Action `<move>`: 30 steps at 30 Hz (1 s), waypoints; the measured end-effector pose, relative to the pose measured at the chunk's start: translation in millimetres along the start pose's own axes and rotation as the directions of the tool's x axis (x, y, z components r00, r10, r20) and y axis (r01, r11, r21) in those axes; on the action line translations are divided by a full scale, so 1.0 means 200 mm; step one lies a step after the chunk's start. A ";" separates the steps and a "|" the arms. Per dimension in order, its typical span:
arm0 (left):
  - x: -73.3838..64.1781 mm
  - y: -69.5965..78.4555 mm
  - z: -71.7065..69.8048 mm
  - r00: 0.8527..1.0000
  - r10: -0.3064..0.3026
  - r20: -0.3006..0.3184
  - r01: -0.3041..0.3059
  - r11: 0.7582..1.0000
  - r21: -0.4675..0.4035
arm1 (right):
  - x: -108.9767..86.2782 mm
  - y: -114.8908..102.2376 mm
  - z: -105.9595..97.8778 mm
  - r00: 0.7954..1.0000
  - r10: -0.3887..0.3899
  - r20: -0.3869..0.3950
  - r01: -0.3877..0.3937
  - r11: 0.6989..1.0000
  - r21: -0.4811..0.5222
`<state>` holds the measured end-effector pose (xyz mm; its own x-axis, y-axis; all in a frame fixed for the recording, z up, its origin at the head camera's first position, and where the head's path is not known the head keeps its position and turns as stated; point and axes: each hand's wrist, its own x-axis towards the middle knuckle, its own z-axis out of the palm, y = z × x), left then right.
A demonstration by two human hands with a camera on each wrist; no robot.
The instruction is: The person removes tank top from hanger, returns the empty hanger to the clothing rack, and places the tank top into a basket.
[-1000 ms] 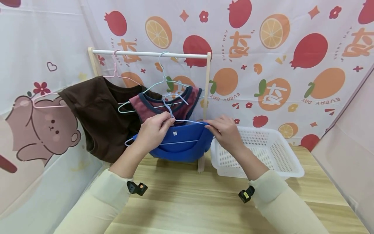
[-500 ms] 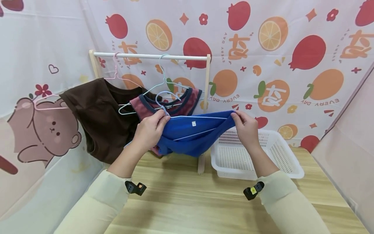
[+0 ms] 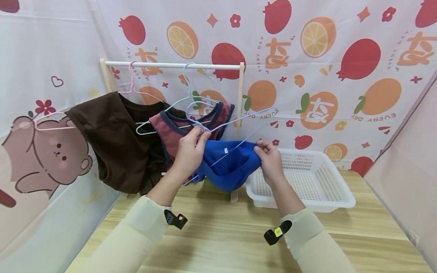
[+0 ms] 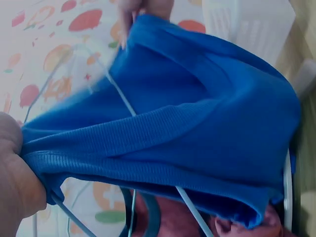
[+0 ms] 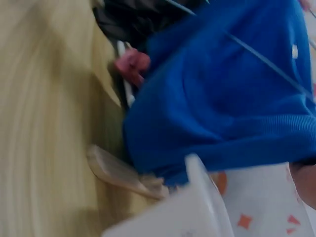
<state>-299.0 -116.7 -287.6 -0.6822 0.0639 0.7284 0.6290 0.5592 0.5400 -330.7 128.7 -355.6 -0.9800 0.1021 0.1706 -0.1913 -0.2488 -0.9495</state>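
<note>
In the head view my left hand (image 3: 192,149) grips a pale blue clothes hanger (image 3: 235,120) at the base of its hook. The blue vest's (image 3: 228,167) collar is bunched in that grip, as the left wrist view shows. My right hand (image 3: 271,161) pinches the vest's right shoulder edge. One arm of the hanger slants up to the right, bare of cloth, while its lower bar crosses the vest's neckline. A small white label shows inside the vest. Behind hang a maroon vest (image 3: 172,138) on a mint hanger (image 3: 189,93) and a dark brown vest (image 3: 117,140) on a pink hanger (image 3: 132,81).
A wooden rack with a white rail (image 3: 153,64) stands at the back left of the wood-grain table (image 3: 218,235). To the right of it sits a white perforated basket (image 3: 336,195). A fruit-print cloth (image 3: 293,22) covers the back wall.
The vest first stretched rightward along the hanger's arm. Its right shoulder has since come off that arm, and my right hand has drawn it down and left. The hanger now tilts up rightward.
</note>
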 end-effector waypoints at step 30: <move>0.03 0.03 0.20 0.986 -0.165 -0.036 0.158 0.978 -0.139 | -0.28 0.15 0.43 0.781 -0.530 0.331 0.625 0.656 -0.423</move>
<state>-313.4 -80.1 -296.0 -0.7625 -0.0587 0.6443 0.5590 0.4417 0.7018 -287.4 32.0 -371.1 -0.6817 -0.1071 0.7237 -0.7150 0.3075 -0.6279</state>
